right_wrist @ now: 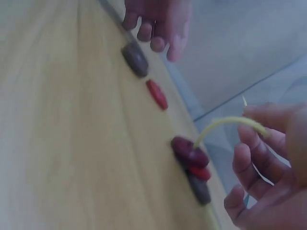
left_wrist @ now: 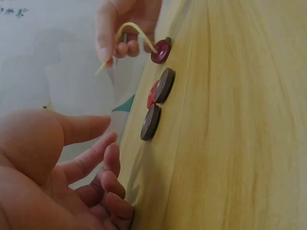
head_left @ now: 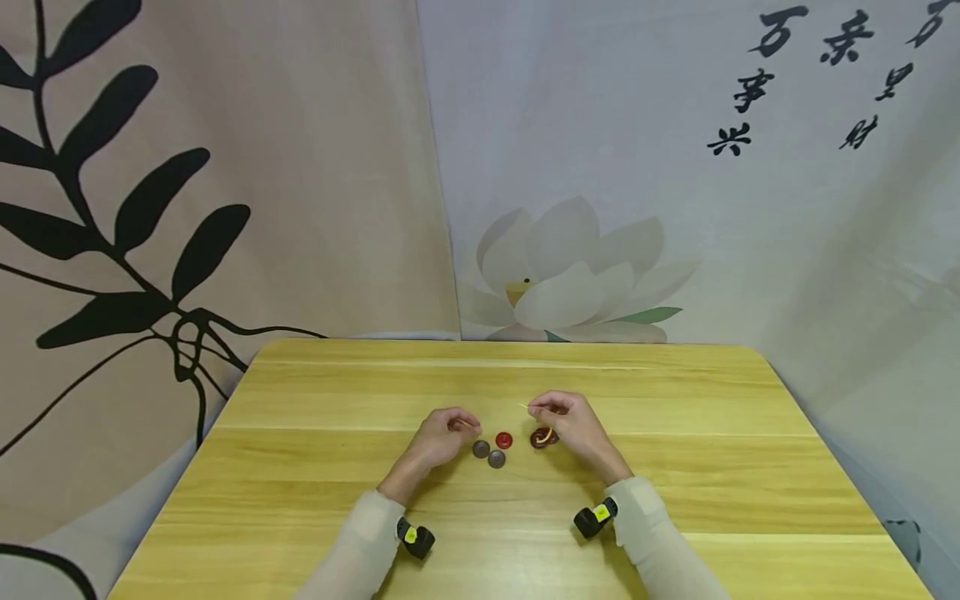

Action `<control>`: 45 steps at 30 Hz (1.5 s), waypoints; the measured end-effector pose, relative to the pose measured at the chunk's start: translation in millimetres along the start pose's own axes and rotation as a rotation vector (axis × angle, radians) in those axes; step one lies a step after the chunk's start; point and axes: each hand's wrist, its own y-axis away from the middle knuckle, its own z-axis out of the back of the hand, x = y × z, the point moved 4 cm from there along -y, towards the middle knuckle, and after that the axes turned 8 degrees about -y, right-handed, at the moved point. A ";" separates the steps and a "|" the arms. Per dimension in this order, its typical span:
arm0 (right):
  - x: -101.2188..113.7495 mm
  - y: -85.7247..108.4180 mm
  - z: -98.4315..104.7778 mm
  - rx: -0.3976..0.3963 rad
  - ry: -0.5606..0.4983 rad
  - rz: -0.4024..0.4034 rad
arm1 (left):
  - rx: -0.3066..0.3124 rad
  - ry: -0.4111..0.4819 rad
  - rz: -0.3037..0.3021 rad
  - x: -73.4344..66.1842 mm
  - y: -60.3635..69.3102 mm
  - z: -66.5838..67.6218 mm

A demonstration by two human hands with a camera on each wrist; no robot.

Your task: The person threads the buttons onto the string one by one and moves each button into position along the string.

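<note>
My right hand (head_left: 567, 421) pinches a yellow cord (right_wrist: 229, 120) near its end, just above the table. The cord arches down into a hole of a dark red button (right_wrist: 188, 151). Under that button, in the right wrist view, lie a bright red button (right_wrist: 200, 173) and a dark brown one (right_wrist: 198, 188), stacked together. My left hand (head_left: 447, 436) hovers over the table with loosely bent fingers, thumb apart, holding nothing. Between the hands lie a loose red button (head_left: 504, 440) and two greyish-brown buttons, one left (head_left: 481, 449) and one nearer me (head_left: 497, 459).
The light wooden table (head_left: 375, 375) spreads around both hands. Behind it hang printed cloths with a dark plant (head_left: 142, 204), a pale lotus (head_left: 585, 275) and writing. Each wrist wears a small black camera.
</note>
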 end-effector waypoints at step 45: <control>-26.0 -8.0 14.5 0.033 -0.075 -0.153 | 0.078 -0.212 -0.041 4.2 -1.8 -4.5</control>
